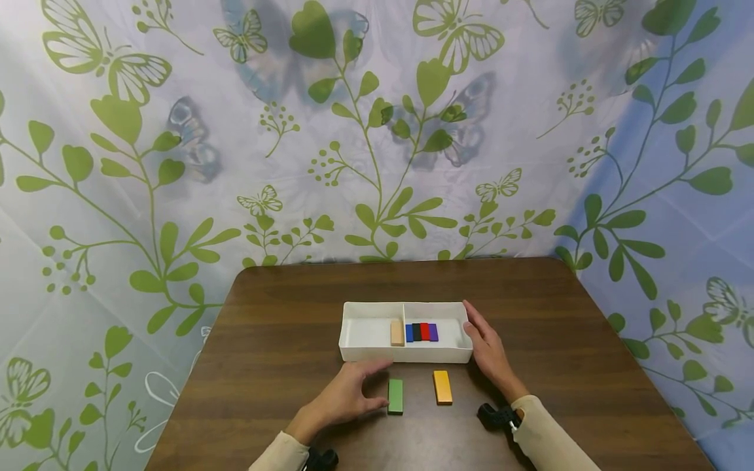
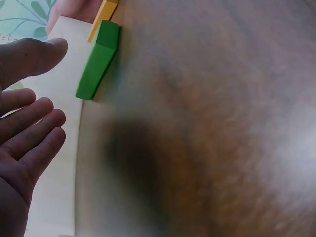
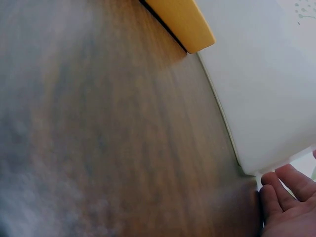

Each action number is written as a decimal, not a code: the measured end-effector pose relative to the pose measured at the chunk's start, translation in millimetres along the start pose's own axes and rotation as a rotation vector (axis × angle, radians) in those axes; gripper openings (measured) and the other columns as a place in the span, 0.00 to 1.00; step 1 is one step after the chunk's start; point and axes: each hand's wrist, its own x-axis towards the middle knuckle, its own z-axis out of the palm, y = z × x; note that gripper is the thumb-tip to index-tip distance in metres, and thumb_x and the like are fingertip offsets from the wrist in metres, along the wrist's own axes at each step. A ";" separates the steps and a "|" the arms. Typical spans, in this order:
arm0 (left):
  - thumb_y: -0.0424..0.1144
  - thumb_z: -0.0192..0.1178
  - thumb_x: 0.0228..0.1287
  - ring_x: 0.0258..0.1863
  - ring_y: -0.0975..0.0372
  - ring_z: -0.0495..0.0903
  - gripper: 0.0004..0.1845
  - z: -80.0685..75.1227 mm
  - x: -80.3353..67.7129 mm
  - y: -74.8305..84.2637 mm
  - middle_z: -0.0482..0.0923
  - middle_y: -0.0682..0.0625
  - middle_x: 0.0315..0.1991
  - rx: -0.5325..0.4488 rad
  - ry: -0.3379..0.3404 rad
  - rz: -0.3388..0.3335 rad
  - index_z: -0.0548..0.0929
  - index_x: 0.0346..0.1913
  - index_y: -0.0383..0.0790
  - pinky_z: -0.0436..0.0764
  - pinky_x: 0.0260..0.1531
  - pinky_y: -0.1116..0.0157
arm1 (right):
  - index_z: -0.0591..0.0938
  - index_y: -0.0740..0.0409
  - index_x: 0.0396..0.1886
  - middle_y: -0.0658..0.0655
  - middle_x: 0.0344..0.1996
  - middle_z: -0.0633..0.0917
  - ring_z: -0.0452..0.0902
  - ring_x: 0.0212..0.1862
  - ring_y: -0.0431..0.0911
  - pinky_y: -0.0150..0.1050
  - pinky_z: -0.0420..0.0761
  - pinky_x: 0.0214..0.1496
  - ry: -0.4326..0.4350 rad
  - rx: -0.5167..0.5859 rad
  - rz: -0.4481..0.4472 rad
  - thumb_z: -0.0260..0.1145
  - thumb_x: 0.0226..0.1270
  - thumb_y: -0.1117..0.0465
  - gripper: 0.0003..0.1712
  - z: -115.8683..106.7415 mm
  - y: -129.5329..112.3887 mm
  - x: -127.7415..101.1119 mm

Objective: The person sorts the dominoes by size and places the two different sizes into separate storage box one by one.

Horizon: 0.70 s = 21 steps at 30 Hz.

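A white two-compartment tray (image 1: 406, 356) sits mid-table. A tan block (image 1: 397, 332) lies in its left half by the divider. In the right half, blue, black, red and purple blocks (image 1: 421, 331) lie side by side. In front of the tray lie a green block (image 1: 395, 396) and a yellow block (image 1: 442, 387). My left hand (image 1: 377, 386) rests on the table just left of the green block (image 2: 96, 61), fingers relaxed and spread, holding nothing. My right hand (image 1: 480, 333) lies flat along the tray's right end, fingers straight; its fingertips (image 3: 286, 197) show below the tray wall (image 3: 261, 98).
The dark wooden table (image 1: 283, 307) ends near a leaf-and-butterfly patterned curtain (image 1: 377, 131) behind and at both sides. Black camera straps (image 1: 495, 415) sit on both wrists. Bare wood lies left and right of the tray.
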 end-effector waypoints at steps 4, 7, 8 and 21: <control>0.37 0.82 0.61 0.68 0.57 0.85 0.37 5.4 -1.0 -2.3 0.86 0.44 0.68 0.015 0.001 0.004 0.82 0.72 0.34 0.82 0.71 0.55 | 0.59 0.38 0.91 0.54 0.90 0.58 0.50 0.90 0.61 0.70 0.51 0.87 -0.001 0.006 -0.007 0.51 0.93 0.51 0.33 -0.1 -0.5 0.0; 0.37 0.82 0.61 0.67 0.57 0.85 0.37 9.3 -1.3 -3.6 0.87 0.45 0.67 0.021 -0.006 0.010 0.82 0.72 0.35 0.83 0.70 0.57 | 0.59 0.39 0.91 0.54 0.90 0.58 0.50 0.90 0.61 0.70 0.51 0.87 -0.002 0.015 -0.013 0.51 0.93 0.51 0.33 -0.5 -1.0 -0.3; 0.37 0.82 0.61 0.66 0.57 0.86 0.37 10.4 -1.2 -3.7 0.87 0.45 0.67 0.022 -0.008 0.012 0.82 0.72 0.35 0.83 0.70 0.57 | 0.59 0.39 0.91 0.54 0.90 0.58 0.50 0.90 0.61 0.70 0.51 0.87 -0.003 0.016 -0.014 0.51 0.93 0.51 0.33 -0.6 -1.1 -0.3; 0.36 0.81 0.61 0.62 0.60 0.87 0.35 17.5 -2.7 -0.2 0.88 0.46 0.64 0.055 -0.019 0.035 0.82 0.71 0.34 0.85 0.66 0.60 | 0.59 0.41 0.91 0.55 0.90 0.58 0.50 0.90 0.62 0.70 0.51 0.87 0.005 -0.015 -0.009 0.51 0.93 0.53 0.33 0.8 0.8 -0.3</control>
